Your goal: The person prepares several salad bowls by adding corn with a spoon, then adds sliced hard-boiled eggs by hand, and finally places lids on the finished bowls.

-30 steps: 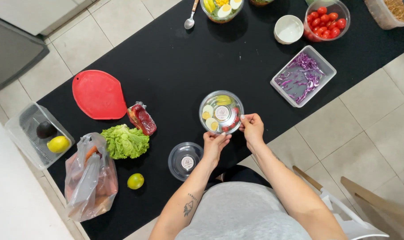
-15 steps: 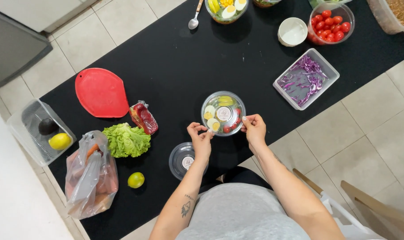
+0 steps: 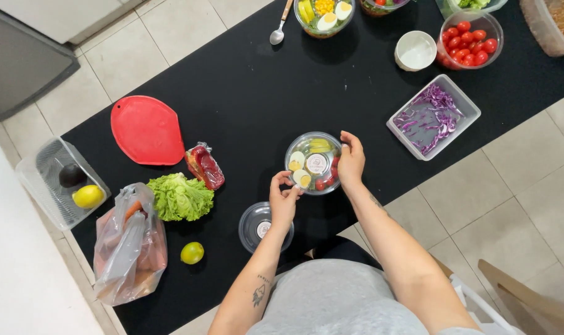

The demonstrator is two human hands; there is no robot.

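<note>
Here, going left to right, a lettuce head (image 3: 179, 196) lies beside a red packet (image 3: 205, 166). An empty clear bowl (image 3: 252, 224) sits under my left wrist. My left hand (image 3: 284, 200) pinches the salad bowl (image 3: 314, 162) at its near rim, fingers bunched. My right hand (image 3: 351, 161) cups its right edge, fingers curled together.

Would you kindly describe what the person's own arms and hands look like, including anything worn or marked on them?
Both forearms are bare, with no sleeves in view, and neither the left hand nor the right hand wears a glove. The left forearm carries a small dark tattoo; a fainter dark mark shows on the right forearm.
</note>
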